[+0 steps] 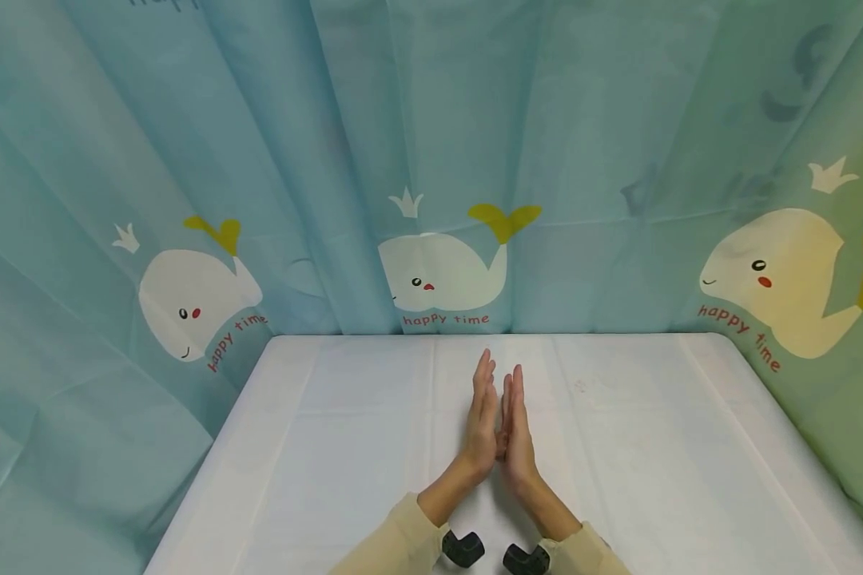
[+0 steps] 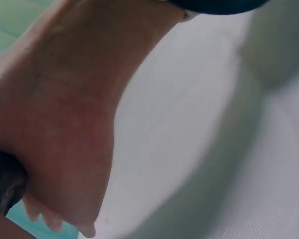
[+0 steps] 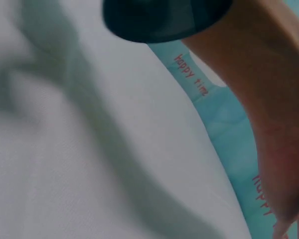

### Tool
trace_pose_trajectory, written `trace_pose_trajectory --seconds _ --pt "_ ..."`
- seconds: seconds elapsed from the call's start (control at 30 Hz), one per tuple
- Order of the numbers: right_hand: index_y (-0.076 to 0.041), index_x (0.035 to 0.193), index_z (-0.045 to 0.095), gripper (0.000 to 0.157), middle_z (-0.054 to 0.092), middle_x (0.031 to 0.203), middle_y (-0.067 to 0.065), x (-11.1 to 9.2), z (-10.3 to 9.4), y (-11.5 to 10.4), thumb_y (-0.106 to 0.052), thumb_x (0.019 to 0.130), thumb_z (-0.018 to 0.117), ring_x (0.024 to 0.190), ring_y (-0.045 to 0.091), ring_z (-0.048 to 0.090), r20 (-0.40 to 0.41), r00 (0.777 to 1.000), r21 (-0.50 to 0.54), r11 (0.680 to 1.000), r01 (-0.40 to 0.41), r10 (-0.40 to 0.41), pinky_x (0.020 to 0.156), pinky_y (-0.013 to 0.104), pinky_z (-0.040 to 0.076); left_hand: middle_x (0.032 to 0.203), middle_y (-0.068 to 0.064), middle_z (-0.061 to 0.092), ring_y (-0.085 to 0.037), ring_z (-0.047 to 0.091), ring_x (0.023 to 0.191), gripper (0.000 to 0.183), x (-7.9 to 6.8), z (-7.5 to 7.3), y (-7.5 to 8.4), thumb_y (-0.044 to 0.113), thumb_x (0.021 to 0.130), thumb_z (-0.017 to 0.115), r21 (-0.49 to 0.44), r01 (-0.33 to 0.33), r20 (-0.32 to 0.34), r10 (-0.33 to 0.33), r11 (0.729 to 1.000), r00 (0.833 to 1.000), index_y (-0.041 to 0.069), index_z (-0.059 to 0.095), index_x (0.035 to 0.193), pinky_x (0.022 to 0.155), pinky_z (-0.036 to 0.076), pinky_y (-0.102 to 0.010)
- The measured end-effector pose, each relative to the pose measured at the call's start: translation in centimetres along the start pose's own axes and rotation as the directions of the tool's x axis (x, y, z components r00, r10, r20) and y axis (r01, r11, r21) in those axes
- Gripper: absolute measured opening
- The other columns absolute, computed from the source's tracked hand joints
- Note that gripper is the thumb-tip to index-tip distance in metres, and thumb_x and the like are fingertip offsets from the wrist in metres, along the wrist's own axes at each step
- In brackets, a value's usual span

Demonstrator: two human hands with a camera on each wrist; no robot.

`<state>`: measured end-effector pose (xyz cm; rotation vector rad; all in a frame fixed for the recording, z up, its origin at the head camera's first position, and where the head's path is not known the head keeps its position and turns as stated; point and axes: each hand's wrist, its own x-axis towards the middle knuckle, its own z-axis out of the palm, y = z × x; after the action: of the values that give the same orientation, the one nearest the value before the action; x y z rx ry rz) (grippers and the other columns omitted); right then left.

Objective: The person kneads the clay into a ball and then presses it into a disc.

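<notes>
Near the middle of the white table, my left hand [image 1: 480,427] and right hand [image 1: 520,439] stand upright with palms facing each other. Their fingers are straight and point away from me. A narrow gap shows between the fingertips; whether the heels of the palms touch, I cannot tell. No held object can be made out between them in the head view. In the left wrist view, a dark rounded thing [image 2: 7,181] shows beside the hand at the left edge; its kind is unclear. The right wrist view catches only part of the right hand [image 3: 284,179].
Under the hands lies a white-covered table [image 1: 345,447] with rounded far corners. A blue-green curtain [image 1: 590,160] printed with whales hangs behind it and along both sides. Black wrist devices [image 1: 463,549] sit at the cuffs of the beige sleeves [image 1: 395,543].
</notes>
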<state>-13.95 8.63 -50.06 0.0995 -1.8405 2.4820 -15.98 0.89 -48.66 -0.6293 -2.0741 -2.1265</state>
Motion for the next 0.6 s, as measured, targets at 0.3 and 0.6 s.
trace_pose_trajectory --seconds 0.3,0.6 --pt "-0.024 0.166 -0.006 0.059 -0.007 0.172 -0.007 0.3 0.2 -0.4 -0.045 0.113 0.008 0.158 0.015 -0.005 -0.013 0.999 -0.012 0.999 0.051 -0.051 0.125 0.043 -0.004 0.171 -0.005 0.013 -0.022 0.012 0.157 0.057 -0.8 0.1 0.0 0.023 0.112 0.021 0.039 -0.015 0.064 0.012 0.999 0.998 0.017 0.008 0.167 0.126 0.010 -0.039" --pt "-0.025 0.166 -0.007 0.060 -0.009 0.172 -0.005 0.6 0.3 -0.4 -0.048 0.112 0.008 0.157 0.015 -0.008 0.003 0.999 0.014 0.999 0.040 -0.040 0.125 0.043 -0.004 0.173 -0.004 0.005 -0.022 0.006 0.158 0.059 -0.9 0.2 0.4 0.029 0.112 0.018 -0.041 0.048 0.062 -0.046 0.998 0.997 0.016 0.002 0.167 0.126 0.005 -0.045"
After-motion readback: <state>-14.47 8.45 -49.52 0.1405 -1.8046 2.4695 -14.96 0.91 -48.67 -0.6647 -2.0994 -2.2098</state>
